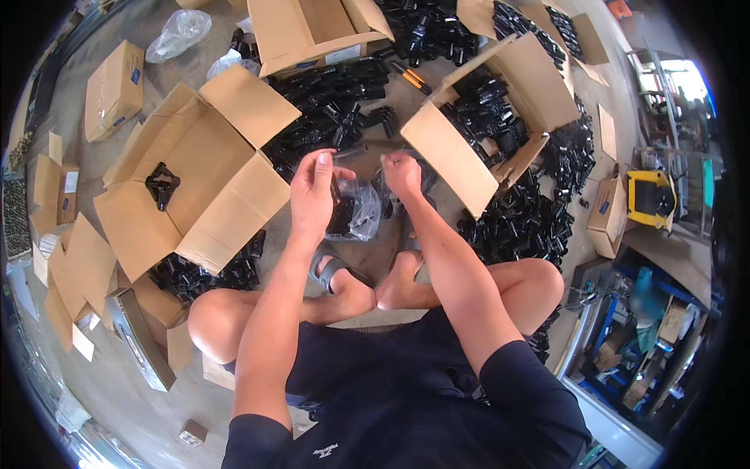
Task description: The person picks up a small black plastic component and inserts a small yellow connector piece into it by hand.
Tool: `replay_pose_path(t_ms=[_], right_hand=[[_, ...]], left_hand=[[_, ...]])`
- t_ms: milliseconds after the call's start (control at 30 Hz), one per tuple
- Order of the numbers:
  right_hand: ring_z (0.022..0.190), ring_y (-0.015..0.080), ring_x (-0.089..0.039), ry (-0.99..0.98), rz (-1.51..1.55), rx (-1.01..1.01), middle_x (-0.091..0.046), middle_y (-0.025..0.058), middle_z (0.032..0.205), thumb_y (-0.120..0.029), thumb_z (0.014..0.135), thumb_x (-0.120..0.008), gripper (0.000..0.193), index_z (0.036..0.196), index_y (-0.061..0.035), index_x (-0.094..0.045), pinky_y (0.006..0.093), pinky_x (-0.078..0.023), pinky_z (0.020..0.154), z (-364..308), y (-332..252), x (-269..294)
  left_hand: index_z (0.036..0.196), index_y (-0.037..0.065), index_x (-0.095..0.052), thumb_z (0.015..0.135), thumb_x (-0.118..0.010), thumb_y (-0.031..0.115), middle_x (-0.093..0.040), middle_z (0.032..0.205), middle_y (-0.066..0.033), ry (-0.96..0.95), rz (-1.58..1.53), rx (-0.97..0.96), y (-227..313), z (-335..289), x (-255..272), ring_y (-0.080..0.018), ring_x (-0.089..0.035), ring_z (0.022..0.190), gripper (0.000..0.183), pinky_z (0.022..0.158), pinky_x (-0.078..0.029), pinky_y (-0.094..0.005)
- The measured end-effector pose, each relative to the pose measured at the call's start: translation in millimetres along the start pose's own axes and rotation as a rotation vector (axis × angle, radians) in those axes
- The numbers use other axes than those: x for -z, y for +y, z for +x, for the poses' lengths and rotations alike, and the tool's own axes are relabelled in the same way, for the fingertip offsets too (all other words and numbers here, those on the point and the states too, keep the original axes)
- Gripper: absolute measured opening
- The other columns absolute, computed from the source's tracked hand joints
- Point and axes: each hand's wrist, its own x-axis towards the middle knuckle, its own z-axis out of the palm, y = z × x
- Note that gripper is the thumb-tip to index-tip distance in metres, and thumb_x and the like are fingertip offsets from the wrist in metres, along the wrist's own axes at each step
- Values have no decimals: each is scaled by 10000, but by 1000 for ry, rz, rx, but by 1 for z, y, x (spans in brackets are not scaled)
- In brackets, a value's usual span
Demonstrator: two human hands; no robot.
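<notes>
A clear plastic bag (364,211) with black parts showing through it sits on the floor between my feet. Above it, my left hand (314,191) has its thumb up and its fingers curled, with thin clear film at the fingertips. My right hand (403,175) is pinched a short way to the right, on what looks like the same film; its exact edge is hard to make out. Just beyond my hands lies a heap of black plastic parts (336,98). To the left, an open cardboard box (226,195) has a single black part (162,186) inside.
An open carton (453,148) filled with black parts stands at the right, with more black parts (519,227) heaped beside it. An orange-handled tool (412,77) lies ahead. Another open box (320,31) stands at the back, a closed carton (114,91) at far left.
</notes>
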Motion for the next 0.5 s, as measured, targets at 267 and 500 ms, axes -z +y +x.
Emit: replay_pose_path(t_ms=[267,500], right_hand=[[632,172,-638,120,186,-246,-666,83,833,-340,960,-683,334,1095,-39,-629,322,-532,543,123,86,-97],[740,290,-681,85,94,29,-718,128,863,-252,933,-685,225,975,-32,-663,376,-544,725,33,-15,-54]], left_hand=[[1141,76,-587,1033,-540,477,-731,923,-115,31,-326,102,14,43,15,-73,-590,622,418,521,-465,-218],[1241,56,-599,1031,-558,435,-711,1009,-123,28,-403,47,14,44,34,-118,-644,789,435,604,-555,-258]])
